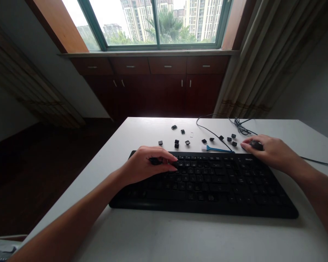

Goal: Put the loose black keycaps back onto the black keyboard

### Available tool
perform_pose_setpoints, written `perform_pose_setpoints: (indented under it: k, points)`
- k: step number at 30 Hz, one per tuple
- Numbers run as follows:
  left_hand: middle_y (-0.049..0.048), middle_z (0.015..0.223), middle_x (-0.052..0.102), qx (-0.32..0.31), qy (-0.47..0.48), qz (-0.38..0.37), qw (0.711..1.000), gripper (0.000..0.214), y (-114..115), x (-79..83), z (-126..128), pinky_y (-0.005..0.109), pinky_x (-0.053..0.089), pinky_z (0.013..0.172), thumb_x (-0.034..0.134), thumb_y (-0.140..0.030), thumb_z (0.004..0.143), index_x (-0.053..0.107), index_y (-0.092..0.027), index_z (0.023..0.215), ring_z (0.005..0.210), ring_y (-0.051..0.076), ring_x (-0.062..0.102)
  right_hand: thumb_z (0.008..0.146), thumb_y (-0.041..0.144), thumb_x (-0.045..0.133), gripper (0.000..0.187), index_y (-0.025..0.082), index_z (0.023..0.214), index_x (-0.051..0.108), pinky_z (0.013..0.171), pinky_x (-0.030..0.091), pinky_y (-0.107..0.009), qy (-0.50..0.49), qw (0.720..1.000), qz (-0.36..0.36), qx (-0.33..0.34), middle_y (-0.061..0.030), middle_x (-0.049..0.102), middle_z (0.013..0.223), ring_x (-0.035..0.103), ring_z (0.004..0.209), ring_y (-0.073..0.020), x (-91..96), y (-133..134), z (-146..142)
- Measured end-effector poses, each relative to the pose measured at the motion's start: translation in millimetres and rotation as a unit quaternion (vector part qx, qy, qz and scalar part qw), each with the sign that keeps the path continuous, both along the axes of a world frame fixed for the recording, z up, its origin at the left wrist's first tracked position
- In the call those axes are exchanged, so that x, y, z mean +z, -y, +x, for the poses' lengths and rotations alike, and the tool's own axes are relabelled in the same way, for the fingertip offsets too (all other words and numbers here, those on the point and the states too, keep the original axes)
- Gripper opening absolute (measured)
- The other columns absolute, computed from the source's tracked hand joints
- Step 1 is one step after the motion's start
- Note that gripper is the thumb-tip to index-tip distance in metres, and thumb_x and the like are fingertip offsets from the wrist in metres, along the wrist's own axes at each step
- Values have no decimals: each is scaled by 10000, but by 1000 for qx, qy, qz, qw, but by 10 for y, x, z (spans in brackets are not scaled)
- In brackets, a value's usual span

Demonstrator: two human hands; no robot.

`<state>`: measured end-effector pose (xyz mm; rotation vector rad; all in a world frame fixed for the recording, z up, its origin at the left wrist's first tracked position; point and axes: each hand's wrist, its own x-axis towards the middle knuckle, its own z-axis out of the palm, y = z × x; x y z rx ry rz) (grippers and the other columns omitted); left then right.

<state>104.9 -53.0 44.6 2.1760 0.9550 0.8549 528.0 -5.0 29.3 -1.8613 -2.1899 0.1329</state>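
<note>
A black keyboard lies across the white table. My left hand is over its upper left part, thumb and fingertips close together at a key; whether they grip a keycap cannot be made out. To the right, my right hand curls round a small dark rounded object just beyond the keyboard's top right edge. Its kind is unclear. Behind the keyboard lie several loose black keycaps, among them one keycap near my left hand and another keycap near my right. A blue brush with pale bristles rests along the keyboard's back edge.
A thin black cable loops over the back of the table, with a bundled part at the right. A small thin wire piece lies among the keycaps. Beyond stand dark red cabinets under a window.
</note>
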Motion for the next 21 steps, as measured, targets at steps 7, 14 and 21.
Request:
perform_pose_setpoints:
  k: [7, 14, 21]
  points:
    - [58, 1036, 716, -32, 3, -17, 999, 255, 2, 37, 13, 295, 568, 735, 672, -307, 931, 742, -277, 1174, 857, 172, 671, 887, 603, 536, 463, 227, 1049, 752, 750, 535, -444, 3, 1000, -7, -1, -113, 745, 1065, 684, 914, -334, -9, -3, 10]
    - [72, 1080, 689, 22, 46, -27, 998, 233, -16, 35, 12, 269, 544, 773, 629, -289, 958, 744, -241, 1155, 908, 162, 651, 887, 637, 515, 489, 241, 1057, 746, 737, 530, -455, 8, 1000, -16, -2, -111, 737, 1090, 678, 921, -343, -51, -33, 57]
    - [38, 1024, 740, 141, 128, -106, 976, 287, -65, 35, -40, 243, 550, 796, 713, -383, 904, 725, -231, 1148, 926, 168, 688, 880, 674, 496, 526, 245, 1046, 749, 756, 530, -470, 8, 1000, -16, 1, -111, 731, 1088, 674, 926, -347, -55, -35, 60]
